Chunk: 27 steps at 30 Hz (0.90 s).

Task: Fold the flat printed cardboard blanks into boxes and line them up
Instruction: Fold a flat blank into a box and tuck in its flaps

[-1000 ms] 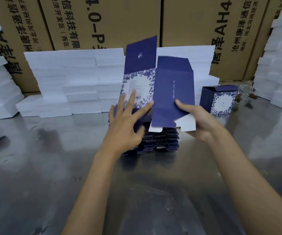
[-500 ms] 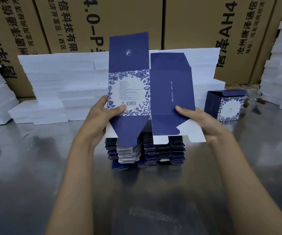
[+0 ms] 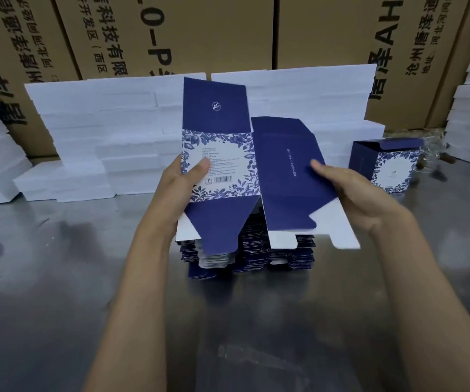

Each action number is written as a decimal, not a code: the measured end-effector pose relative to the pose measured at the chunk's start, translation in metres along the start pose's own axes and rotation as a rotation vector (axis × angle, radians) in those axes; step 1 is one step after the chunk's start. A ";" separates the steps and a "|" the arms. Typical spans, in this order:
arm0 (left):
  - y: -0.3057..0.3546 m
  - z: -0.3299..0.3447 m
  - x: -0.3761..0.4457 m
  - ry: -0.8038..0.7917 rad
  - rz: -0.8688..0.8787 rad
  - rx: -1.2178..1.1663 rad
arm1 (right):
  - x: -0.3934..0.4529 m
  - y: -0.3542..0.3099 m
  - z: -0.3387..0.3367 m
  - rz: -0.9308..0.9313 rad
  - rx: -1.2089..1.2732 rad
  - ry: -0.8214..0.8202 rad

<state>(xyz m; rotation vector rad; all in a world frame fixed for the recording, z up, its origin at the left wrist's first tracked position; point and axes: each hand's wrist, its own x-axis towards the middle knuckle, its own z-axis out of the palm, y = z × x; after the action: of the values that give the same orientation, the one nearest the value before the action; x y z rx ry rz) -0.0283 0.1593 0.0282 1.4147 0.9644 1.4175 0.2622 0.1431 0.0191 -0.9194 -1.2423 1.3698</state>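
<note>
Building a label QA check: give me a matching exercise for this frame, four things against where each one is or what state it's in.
Things:
1. cardboard blank
2. stack of flat blanks
3. folded box
4. white foam slabs

Place or state:
A. standing upright on the metal table, at right beyond the right hand
B. piled against the brown cartons
C. held up, gripped by the left hand and the right hand
D. lying on the table below the hands

Pairs: 1-C, 2-D, 3-A, 4-B
</note>
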 end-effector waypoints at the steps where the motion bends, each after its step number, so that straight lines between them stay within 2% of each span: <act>1: 0.000 0.000 0.000 -0.010 0.002 0.006 | 0.003 -0.001 0.002 -0.026 0.018 0.043; 4: 0.003 0.003 0.001 -0.018 -0.044 0.033 | 0.011 -0.003 0.005 -0.078 0.015 0.110; 7: 0.003 0.003 0.002 0.110 -0.091 0.083 | 0.007 -0.005 0.003 -0.069 -0.058 0.060; 13: -0.002 0.010 0.003 0.311 0.014 0.062 | 0.000 -0.012 0.005 -0.069 -0.033 -0.035; 19: -0.003 0.018 0.005 0.311 -0.036 0.024 | 0.005 -0.017 0.003 -0.119 -0.159 0.097; 23: -0.002 0.021 0.006 0.417 0.042 0.102 | 0.001 -0.014 0.003 -0.062 -0.012 0.019; 27: -0.003 0.021 0.004 0.411 -0.098 0.097 | -0.005 -0.012 -0.007 -0.062 0.001 -0.096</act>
<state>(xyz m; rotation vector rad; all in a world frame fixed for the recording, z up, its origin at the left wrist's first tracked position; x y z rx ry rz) -0.0066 0.1631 0.0277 1.1452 1.3584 1.6398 0.2722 0.1386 0.0290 -0.8158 -1.3314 1.3783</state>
